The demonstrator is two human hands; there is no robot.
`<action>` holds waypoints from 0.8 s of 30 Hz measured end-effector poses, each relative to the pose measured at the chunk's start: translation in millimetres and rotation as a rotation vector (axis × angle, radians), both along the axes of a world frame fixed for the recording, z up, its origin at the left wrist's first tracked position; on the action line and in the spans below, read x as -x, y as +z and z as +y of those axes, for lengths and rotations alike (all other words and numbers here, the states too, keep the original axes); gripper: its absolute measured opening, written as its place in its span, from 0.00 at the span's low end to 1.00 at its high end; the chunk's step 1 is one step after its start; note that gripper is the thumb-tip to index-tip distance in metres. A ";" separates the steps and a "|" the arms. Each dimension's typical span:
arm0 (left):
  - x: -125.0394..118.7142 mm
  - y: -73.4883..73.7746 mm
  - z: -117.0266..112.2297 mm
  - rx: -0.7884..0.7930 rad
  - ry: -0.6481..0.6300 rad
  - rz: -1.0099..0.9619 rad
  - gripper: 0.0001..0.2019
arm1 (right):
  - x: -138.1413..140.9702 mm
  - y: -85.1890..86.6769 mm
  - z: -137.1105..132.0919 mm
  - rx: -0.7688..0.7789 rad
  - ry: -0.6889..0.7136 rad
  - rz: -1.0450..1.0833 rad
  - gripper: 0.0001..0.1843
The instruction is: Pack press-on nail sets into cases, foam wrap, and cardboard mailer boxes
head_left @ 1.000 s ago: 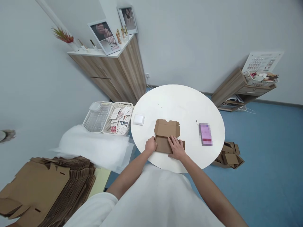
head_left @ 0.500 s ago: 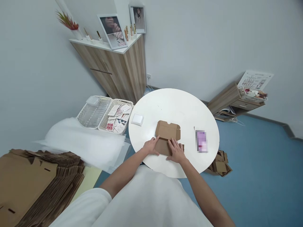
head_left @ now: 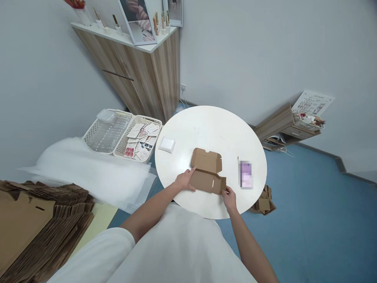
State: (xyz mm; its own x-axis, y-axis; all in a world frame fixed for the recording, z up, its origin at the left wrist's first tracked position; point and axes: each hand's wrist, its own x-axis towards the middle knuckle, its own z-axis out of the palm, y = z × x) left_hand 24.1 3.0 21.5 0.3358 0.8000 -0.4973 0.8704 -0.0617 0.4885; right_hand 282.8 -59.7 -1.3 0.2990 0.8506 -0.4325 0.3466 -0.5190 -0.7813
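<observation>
A brown cardboard box [head_left: 204, 180], partly folded, lies on the round white table [head_left: 210, 124] with its lid flap spread away from me. My left hand [head_left: 185, 181] grips its left side, thumb at the fold and fingers lower down. At the lower right corner my right hand [head_left: 229, 198] pinches the side flap, which stands up a little. A narrow light slot shows in the panel near that flap. The fingertips of the left hand are partly hidden by the cardboard.
A small white packet [head_left: 167, 144] and a blurred purple item [head_left: 246, 175] lie on the table. To the left are a basket of cards [head_left: 141, 141], a basket of clear plastic cases [head_left: 107, 131], white sheets [head_left: 85, 169] and stacked flat cardboard [head_left: 23, 220]. Folded boxes [head_left: 263, 202] sit at lower right.
My right hand has moved off the middle of the panel to its right end and now pinches the flap there. The left hand stays at the left side. The view has shifted slightly.
</observation>
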 end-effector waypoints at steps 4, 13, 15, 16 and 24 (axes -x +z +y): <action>-5.7 -1.3 -1.9 -0.008 0.054 -0.049 0.56 | 16.1 11.4 3.9 -0.066 0.135 -0.091 0.20; -14.4 -2.3 -6.3 -0.005 0.057 -0.067 0.56 | 28.6 12.0 22.7 0.006 0.222 -0.279 0.19; -14.8 -1.4 -9.8 0.001 0.050 -0.082 0.56 | 23.4 7.7 29.0 0.087 0.219 -0.381 0.16; -15.0 -1.2 -12.5 0.003 0.058 -0.095 0.56 | 21.1 5.5 31.3 0.125 0.238 -0.426 0.14; -13.9 -13.9 -33.3 -0.080 0.311 -0.299 0.23 | 15.4 -3.8 34.4 0.165 0.278 -0.536 0.06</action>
State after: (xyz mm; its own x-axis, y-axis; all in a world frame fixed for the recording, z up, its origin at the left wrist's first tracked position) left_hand 38.0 -30.3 7.5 0.1928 0.9178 -0.3471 0.6750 0.1327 0.7258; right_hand 267.4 -25.3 -5.1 0.2873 0.8629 -0.4158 0.8077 -0.4516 -0.3790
